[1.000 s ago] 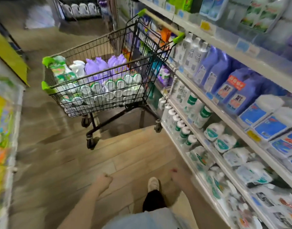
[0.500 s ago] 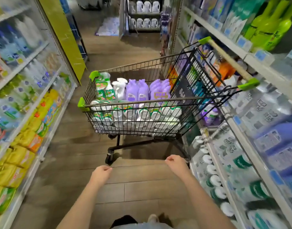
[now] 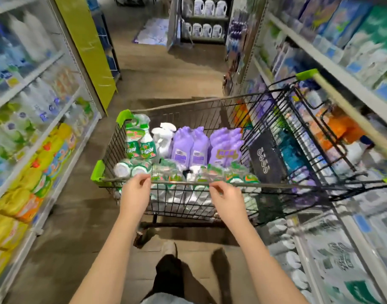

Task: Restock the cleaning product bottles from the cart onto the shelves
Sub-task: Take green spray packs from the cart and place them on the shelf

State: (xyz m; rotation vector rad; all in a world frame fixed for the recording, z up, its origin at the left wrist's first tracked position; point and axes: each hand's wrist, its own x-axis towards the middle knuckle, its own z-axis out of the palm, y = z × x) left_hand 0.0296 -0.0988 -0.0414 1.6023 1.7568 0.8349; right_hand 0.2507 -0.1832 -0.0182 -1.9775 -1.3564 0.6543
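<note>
At near rim of cart (image 3: pixel 183 183), mid-aisle: L hand (image 3: pixel 135 194) and R hand (image 3: pixel 226 199), both w/ fingers curled round the top wire, L closer to the left corner. Stock is all inside cart: purple bottles (image 3: pixel 189 145) far side, green-label sprays (image 3: pixel 141 141) far left, white sprayer (image 3: pixel 164 139) btwn them, capped bottles (image 3: pixel 131 170) near side, blurred. Cart sits just beside right shelves (image 3: pixel 333 65).

The cart (image 3: pixel 113 148) stands at 12 o'clock, between the left shelves (image 3: pixel 23 84) at 9 o'clock and the right shelves (image 3: pixel 319 60) at 3 o'clock. Inside it, spray bottles (image 3: pixel 141 141) sit at 11 o'clock, tall bottles (image 3: pixel 190 145) at 1 o'clock, and capped bottles (image 3: pixel 131 168) nearest. The left hand (image 3: pixel 134 194) and right hand (image 3: pixel 228 198) are at its near rim.
</note>
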